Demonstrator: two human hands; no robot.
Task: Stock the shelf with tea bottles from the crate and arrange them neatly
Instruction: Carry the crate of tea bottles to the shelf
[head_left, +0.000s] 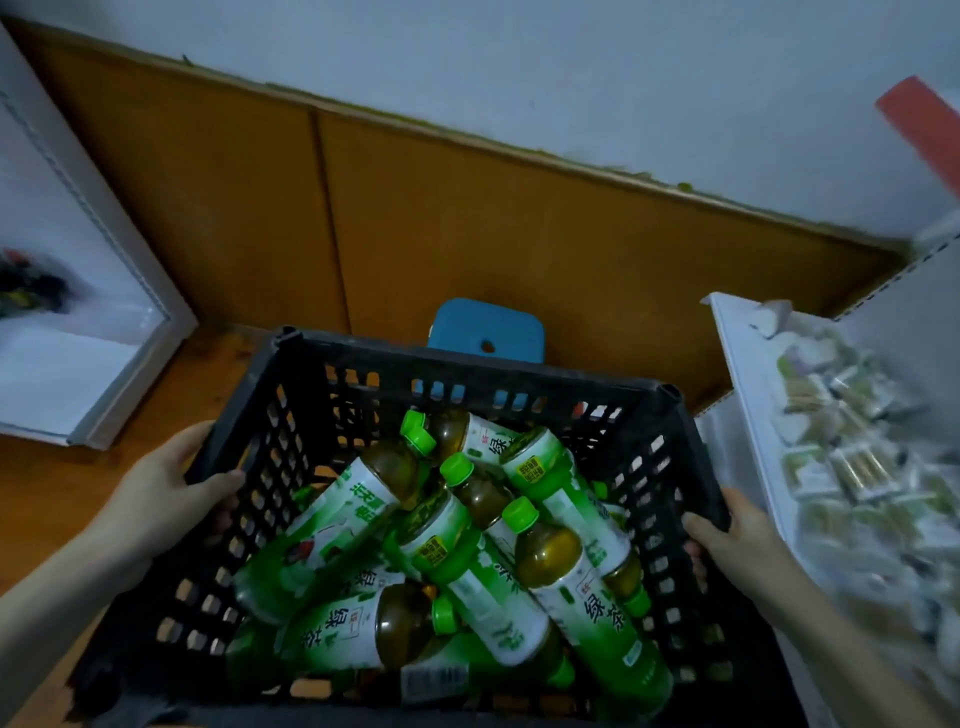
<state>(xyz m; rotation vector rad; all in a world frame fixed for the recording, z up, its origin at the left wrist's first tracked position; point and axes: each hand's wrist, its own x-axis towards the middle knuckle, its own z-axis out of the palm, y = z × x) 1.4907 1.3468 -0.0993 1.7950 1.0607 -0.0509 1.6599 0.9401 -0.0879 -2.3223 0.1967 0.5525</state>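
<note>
We find the tea bottles (457, 545) heaped on their sides inside the crate (467, 364), long axes mostly near-to-far, most caps pointing far. The left hand (166, 483) and right hand (737, 540) each grip a side rim. A blue stool (488, 327) stands just beyond the crate, and a stocked shelf (737, 364) lies to the right.

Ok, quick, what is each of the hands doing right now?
Left hand: grips the left wall of the crate.
Right hand: grips the crate's right wall.
</note>
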